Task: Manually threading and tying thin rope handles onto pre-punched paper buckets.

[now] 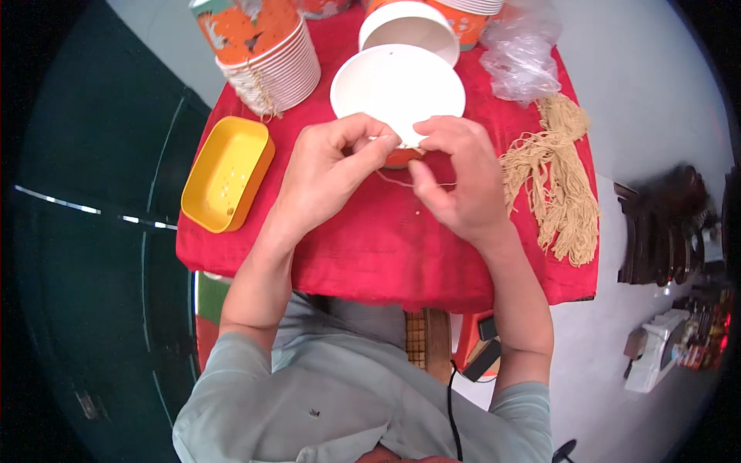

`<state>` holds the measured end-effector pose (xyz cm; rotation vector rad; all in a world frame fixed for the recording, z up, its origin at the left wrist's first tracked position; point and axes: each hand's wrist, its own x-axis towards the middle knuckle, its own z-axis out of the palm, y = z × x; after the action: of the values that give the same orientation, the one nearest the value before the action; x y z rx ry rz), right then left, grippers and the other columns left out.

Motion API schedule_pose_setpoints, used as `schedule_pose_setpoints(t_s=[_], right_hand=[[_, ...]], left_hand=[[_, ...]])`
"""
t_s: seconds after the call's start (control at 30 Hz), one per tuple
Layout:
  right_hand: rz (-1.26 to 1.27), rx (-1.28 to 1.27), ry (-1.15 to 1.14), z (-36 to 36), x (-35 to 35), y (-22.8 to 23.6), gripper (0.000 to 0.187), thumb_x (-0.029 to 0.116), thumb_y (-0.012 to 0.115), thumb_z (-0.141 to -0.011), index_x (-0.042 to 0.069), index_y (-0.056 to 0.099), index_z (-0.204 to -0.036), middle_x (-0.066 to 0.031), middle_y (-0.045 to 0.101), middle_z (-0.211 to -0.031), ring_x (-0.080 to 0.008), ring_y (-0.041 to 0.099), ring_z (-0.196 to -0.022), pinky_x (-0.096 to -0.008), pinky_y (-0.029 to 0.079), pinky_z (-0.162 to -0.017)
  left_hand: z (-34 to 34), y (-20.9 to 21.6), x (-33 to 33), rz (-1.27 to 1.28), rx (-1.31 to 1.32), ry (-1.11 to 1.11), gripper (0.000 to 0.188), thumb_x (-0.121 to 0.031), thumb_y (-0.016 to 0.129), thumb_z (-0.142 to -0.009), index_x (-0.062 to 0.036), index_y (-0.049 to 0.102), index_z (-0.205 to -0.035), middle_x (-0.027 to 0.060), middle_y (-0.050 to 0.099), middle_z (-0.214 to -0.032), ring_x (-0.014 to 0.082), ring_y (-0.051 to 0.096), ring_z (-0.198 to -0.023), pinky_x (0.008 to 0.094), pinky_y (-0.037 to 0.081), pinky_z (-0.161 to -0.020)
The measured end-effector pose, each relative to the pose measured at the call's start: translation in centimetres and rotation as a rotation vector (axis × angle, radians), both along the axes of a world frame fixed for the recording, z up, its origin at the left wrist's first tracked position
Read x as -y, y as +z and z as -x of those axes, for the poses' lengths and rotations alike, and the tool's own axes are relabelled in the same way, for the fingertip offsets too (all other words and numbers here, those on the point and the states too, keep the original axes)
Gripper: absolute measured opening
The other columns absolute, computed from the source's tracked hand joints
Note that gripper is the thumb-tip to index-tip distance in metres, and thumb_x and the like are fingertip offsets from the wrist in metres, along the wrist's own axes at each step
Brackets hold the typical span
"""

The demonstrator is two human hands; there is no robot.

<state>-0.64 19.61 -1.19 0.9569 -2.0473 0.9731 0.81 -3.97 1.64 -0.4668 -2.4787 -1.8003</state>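
Observation:
An orange paper tub (397, 92) stands in front of me on the table, its broad white round top facing up and a strip of its orange side showing below. At its near rim my left hand (332, 166) is closed, thumb and forefinger pinched on a thin beige string (395, 182). My right hand (461, 174) is beside it at the same rim. Its fingers are curled in around the string, the forefinger touching the rim and the thumb lower down. A loose length of string trails beneath both hands. The fingertips partly hide the string at the rim.
A stack of orange paper tubs (278, 73) stands back left, above a yellow plastic tray (258, 166) with small bits in it. Another white tub (409, 23) lies behind. Crumpled clear plastic (523, 54) and a beige string bundle (567, 185) lie right on the red tablecloth (363, 262).

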Motion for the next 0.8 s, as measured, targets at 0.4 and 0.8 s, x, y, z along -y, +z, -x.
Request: schedule_pose_setpoints(t_s=[0.4,0.8], right_hand=[[0.055,-0.075,0.042,0.8,0.2,-1.1,0.016,0.015,0.083,-0.093,0.008,0.073,-0.104,-0.0061,0.066,-0.107,-0.0298,0.065,-0.114,-0.0442,0.056,-0.1],[0.023,0.007,0.189,1.4,-1.5,-1.3,0.014,0.012,0.08,-0.088,0.006,0.067,-0.091,-0.0089,0.068,-0.102,-0.032,0.065,-0.103,-0.0452,0.058,-0.088]], left_hand=[[0.5,1.0,3.8,0.06,0.118,-0.057,0.008,-0.011,0.077,-0.108,-0.0041,0.076,-0.104,-0.0095,0.061,-0.08,-0.0008,0.045,-0.066,0.0202,0.031,-0.059],[-2.3,3.9,7.4,0.262,-0.027,0.074,0.017,-0.02,0.075,-0.112,-0.0045,0.074,-0.103,-0.0041,0.063,-0.082,0.0029,0.05,-0.07,0.0221,0.035,-0.062]])
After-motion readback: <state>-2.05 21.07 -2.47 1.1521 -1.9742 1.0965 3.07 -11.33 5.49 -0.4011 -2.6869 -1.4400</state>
